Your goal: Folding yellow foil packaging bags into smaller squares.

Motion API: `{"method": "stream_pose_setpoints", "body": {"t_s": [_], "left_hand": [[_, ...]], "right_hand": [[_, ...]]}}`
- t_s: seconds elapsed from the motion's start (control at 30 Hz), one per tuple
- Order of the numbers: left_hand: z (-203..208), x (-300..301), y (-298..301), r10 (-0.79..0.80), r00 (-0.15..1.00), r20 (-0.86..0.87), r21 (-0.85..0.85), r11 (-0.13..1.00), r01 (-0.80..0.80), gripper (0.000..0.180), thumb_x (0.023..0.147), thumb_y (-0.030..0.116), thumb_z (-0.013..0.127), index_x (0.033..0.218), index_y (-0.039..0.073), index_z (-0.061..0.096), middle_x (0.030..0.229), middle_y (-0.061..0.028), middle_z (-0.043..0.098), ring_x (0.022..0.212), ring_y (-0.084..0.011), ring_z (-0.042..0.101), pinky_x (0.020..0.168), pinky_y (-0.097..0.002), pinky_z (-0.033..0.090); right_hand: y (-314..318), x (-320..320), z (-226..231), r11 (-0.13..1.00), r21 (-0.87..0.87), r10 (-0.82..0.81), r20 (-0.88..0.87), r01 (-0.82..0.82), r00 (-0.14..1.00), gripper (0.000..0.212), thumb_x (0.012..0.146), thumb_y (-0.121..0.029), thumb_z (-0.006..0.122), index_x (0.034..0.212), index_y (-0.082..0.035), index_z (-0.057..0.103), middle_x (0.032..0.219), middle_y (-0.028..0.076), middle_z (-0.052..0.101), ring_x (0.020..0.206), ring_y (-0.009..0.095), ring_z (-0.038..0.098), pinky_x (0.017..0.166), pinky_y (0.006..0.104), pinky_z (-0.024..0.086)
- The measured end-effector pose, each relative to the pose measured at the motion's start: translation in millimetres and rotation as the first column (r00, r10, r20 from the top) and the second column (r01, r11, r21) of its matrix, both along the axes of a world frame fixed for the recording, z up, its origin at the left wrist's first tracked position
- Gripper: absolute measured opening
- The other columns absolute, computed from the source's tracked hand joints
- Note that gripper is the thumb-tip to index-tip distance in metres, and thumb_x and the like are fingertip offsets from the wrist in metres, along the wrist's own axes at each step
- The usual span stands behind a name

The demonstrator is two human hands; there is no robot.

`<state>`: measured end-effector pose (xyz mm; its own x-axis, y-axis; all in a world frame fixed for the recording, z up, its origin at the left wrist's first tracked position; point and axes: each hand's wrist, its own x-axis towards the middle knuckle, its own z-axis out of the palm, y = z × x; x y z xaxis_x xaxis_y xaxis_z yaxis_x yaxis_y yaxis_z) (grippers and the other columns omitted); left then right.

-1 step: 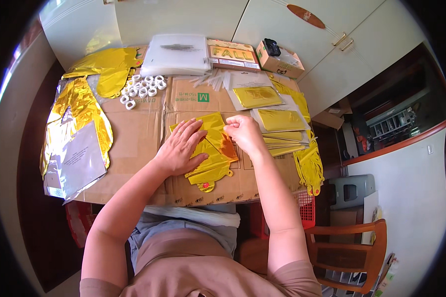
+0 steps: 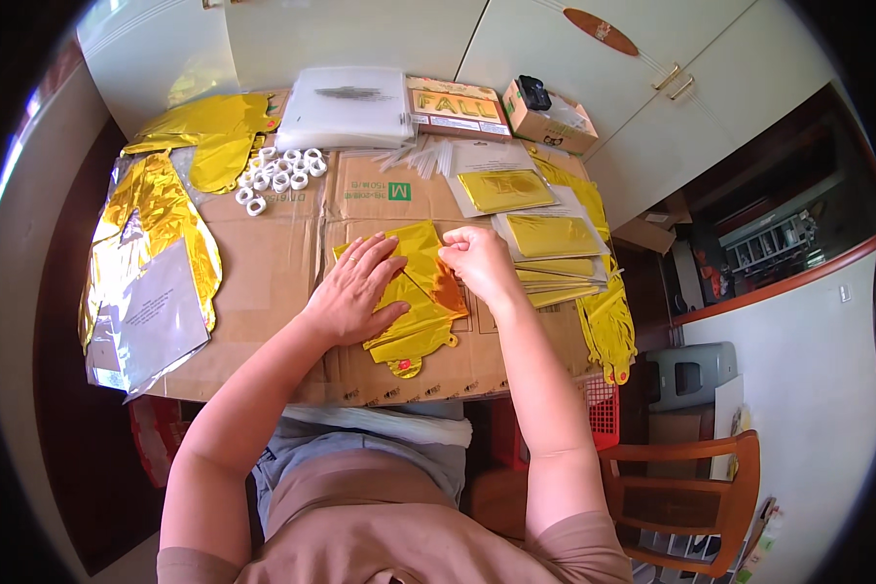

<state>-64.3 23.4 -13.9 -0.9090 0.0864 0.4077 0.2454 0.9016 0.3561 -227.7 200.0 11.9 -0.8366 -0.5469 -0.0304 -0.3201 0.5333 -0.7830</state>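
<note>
A flat gold foil balloon (image 2: 411, 336), partly folded, lies on the cardboard (image 2: 263, 282) in front of me. My left hand (image 2: 358, 290) rests on its left part, palm down with the fingers stretched out. At the right edge of the foil, my right hand (image 2: 481, 263) pinches a bit of it between thumb and curled fingers. Small tabs of the balloon stick out toward me. Right of my right hand lie clear packets (image 2: 555, 237) holding folded gold foil. Long gold foil balloons (image 2: 602, 321) hang along the table's right side.
Larger gold foil sheets (image 2: 161, 200) and a printed clear bag (image 2: 161, 307) cover the left side. White tape rings (image 2: 282, 180), a stack of clear sleeves (image 2: 346, 117), thin clear straws (image 2: 430, 156), a flat box (image 2: 457, 107) and a small carton (image 2: 560, 127) sit behind. A wooden chair (image 2: 686, 452) stands right.
</note>
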Motion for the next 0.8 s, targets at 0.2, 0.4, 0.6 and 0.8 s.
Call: {"method": "stream_pose_setpoints", "body": {"t_s": [0.2,0.4,0.6,0.8], "left_hand": [[0,0,1,0.006,1.0,0.003,-0.006,1.0,-0.006,0.062,0.085,0.036,0.072,0.135,0.006,0.05,0.147,-0.0181,0.044,0.143,-0.0381,0.036,0.121,-0.0509,0.026],[1,0,1,0.006,1.0,0.001,0.003,1.0,-0.006,0.061,0.085,0.035,0.072,0.135,0.006,0.051,0.147,-0.018,0.045,0.143,-0.0379,0.036,0.121,-0.0507,0.026],[0,0,0,-0.008,1.0,0.01,-0.002,1.0,0.008,0.063,0.085,0.035,0.072,0.136,0.005,0.05,0.146,-0.0182,0.046,0.143,-0.0371,0.037,0.121,-0.05,0.026],[4,-1,1,-0.011,1.0,0.018,-0.015,1.0,0.011,0.063,0.086,0.035,0.072,0.137,0.005,0.049,0.146,-0.0184,0.046,0.142,-0.0374,0.037,0.121,-0.0505,0.026]], "right_hand": [[-4,7,5,0.996,0.083,-0.027,-0.122,0.038,0.992,0.024,0.08,-0.013,0.076,0.1,0.0,0.073,0.094,0.017,0.075,0.087,0.029,0.073,0.08,0.0371,0.057],[11,2,0,0.998,0.066,0.011,-0.299,0.009,0.954,0.016,0.084,-0.006,0.067,0.098,-0.002,0.073,0.096,0.016,0.072,0.088,0.032,0.07,0.08,0.0406,0.056],[24,13,-9,0.98,0.128,0.197,-0.573,-0.151,0.796,0.017,0.085,-0.003,0.067,0.102,-0.002,0.072,0.094,0.013,0.064,0.085,0.033,0.065,0.076,0.0416,0.054],[27,34,-4,0.975,0.007,0.198,-0.478,-0.221,0.856,0.017,0.087,-0.006,0.067,0.103,-0.002,0.072,0.1,0.011,0.063,0.088,0.031,0.065,0.079,0.0405,0.054]]}}
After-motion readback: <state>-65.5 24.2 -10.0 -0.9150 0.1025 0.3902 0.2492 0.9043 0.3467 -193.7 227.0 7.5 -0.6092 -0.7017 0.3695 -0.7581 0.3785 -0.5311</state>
